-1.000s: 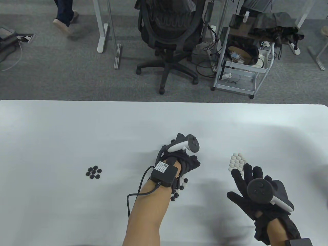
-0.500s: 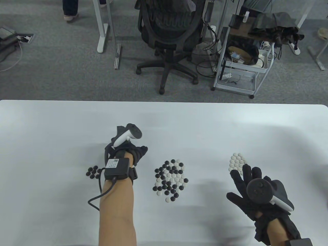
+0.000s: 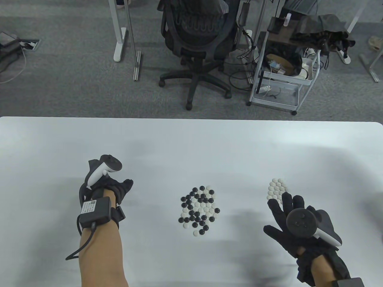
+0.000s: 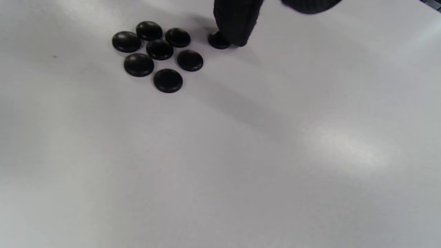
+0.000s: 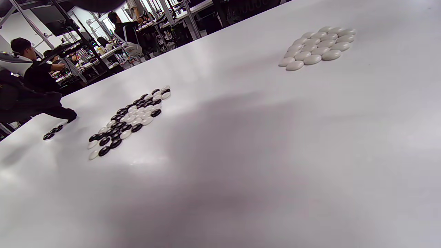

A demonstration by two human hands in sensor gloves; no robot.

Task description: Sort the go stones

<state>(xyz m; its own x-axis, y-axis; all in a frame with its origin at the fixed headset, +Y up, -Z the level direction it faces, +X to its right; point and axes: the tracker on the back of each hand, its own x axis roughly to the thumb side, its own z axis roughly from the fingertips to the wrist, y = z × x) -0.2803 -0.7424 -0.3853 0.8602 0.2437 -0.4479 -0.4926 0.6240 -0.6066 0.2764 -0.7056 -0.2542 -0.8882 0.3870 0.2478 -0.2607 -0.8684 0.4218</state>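
Observation:
A mixed heap of black and white Go stones (image 3: 199, 209) lies at the table's middle, also visible in the right wrist view (image 5: 129, 120). A sorted white pile (image 3: 276, 188) sits to the right. My right hand (image 3: 284, 209) hovers just behind it, flat, fingers spread, holding nothing. My left hand (image 3: 122, 186) is at the left, over the sorted black pile (image 4: 158, 55), which it hides in the table view. Its fingertips (image 4: 236, 24) hold one black stone (image 4: 217, 40) down on the table just right of that pile.
The white table (image 3: 191, 143) stretches wide beyond the piles. A cable runs from the sensor box (image 3: 95, 210) on my left wrist. Past the far edge stand an office chair (image 3: 194, 36) and a wire cart (image 3: 284, 68).
My left hand left the mixed heap and travelled left to the black pile with one black stone, uncovering the heap. The right hand stayed almost still.

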